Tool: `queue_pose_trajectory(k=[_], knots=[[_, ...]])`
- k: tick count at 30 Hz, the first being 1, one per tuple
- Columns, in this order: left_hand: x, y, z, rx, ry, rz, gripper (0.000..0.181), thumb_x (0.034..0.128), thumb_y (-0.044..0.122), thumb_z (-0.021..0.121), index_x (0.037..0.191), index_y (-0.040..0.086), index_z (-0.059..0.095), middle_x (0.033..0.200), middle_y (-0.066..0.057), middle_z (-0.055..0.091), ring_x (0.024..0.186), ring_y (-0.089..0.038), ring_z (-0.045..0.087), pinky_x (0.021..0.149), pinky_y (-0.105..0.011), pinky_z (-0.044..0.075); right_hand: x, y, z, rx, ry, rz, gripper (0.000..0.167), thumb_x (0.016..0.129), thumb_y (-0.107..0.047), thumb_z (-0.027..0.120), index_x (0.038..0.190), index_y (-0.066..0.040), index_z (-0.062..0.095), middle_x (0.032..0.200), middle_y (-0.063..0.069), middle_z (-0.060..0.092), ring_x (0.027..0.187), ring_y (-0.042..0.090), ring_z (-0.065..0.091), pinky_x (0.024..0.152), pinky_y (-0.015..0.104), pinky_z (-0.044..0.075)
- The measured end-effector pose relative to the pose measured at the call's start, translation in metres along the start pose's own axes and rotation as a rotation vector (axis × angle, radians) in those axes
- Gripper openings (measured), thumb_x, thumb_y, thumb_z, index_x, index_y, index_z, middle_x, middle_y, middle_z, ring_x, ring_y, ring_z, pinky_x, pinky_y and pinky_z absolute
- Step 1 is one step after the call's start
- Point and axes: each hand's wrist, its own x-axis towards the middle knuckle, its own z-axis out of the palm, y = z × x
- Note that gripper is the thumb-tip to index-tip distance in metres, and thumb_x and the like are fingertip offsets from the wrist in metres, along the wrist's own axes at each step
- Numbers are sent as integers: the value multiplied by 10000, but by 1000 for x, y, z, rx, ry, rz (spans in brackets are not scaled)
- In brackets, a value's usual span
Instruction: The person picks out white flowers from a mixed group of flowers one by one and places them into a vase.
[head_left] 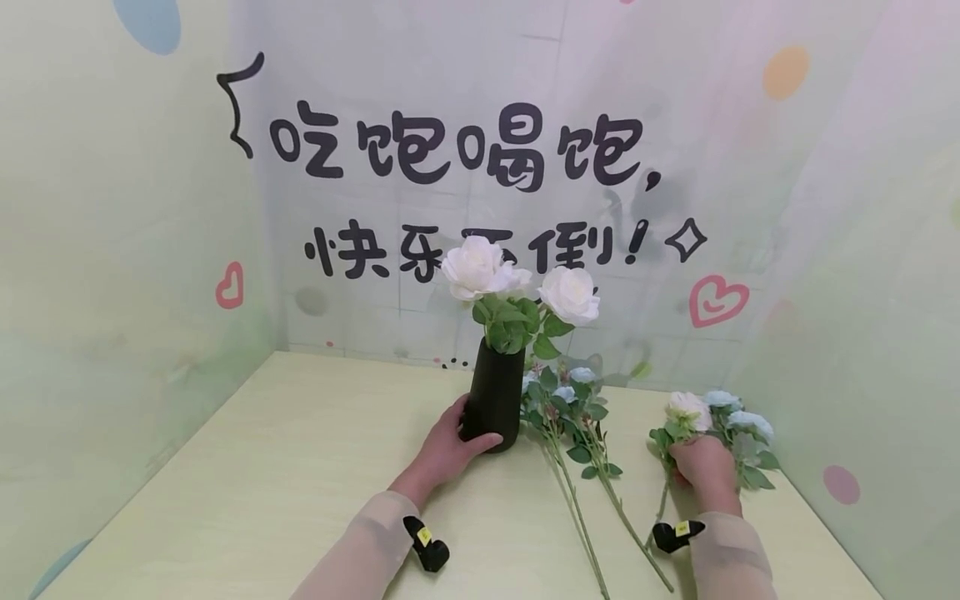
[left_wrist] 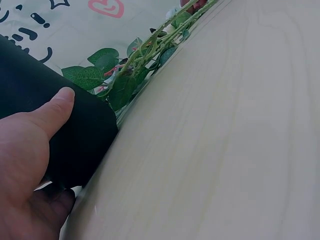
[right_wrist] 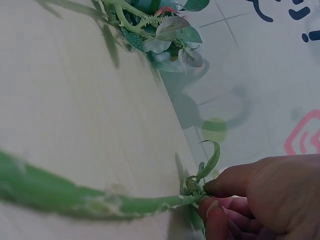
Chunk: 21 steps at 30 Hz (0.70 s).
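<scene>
My left hand (head_left: pixel 447 447) grips the lower part of a black vase (head_left: pixel 495 392), with the thumb along its near side. White artificial roses (head_left: pixel 570 294) with green leaves stand in the vase. On the right, my right hand (head_left: pixel 707 471) pinches the stem of another white rose (head_left: pixel 687 411) just below its bloom. In the right wrist view, that green stem (right_wrist: pixel 135 205) runs from between thumb and fingers towards the left. Light blue flowers (head_left: pixel 750 423) lie right beside this hand, partly hidden by it.
Between the hands, several stems with small blue flowers (head_left: pixel 581 375) and green leaves lie on the pale wooden table (head_left: pixel 315 442), their stalks pointing to the near edge. A printed backdrop (head_left: pixel 375 317) rises behind the table, with more cloth at both sides.
</scene>
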Motion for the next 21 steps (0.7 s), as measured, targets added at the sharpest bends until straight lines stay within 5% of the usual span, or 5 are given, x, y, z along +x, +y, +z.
queue_pose_trajectory(k=[11,21], knots=[[0,-1,1,6,2,-7,984,978,456,835,1700,12,335,1682,-285,452,1553,-473,466,1254,-650,414,0,-2,-2,3,18,-88,395,999,-172,579,609,-149,638,552,-30,647,604,180,610,638,335,435],[0,0,0,0,0,-15,986,975,463,837,1701,21,338,1686,-276,450,1552,-469,468,1254,-650,414,5,-6,-4,96,73,-98,297,1010,-201,578,966,31,758,709,39,733,609,119,709,652,340,534]])
